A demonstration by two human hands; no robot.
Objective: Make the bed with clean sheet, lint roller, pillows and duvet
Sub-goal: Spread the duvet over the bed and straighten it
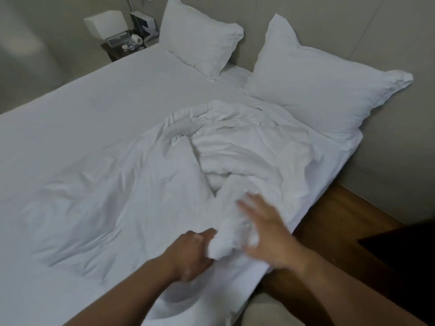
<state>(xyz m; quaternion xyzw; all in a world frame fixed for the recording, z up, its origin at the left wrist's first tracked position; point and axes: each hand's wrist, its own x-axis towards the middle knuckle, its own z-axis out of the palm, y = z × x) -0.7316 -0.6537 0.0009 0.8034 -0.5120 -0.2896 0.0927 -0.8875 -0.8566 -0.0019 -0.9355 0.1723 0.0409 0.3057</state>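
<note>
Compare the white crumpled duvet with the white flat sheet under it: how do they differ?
The white crumpled duvet lies bunched in folds; the white flat sheet is spread smooth over the bed. The left hand grips a bunched duvet end and the right hand lies over it, fingers spread; no hand holds the sheet. Both are plain white cloth.

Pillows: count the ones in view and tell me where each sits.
2. The far pillow leans on the wall beside the nightstand; the near pillow rests against it too, further right. The bunched duvet could hide another.
</note>
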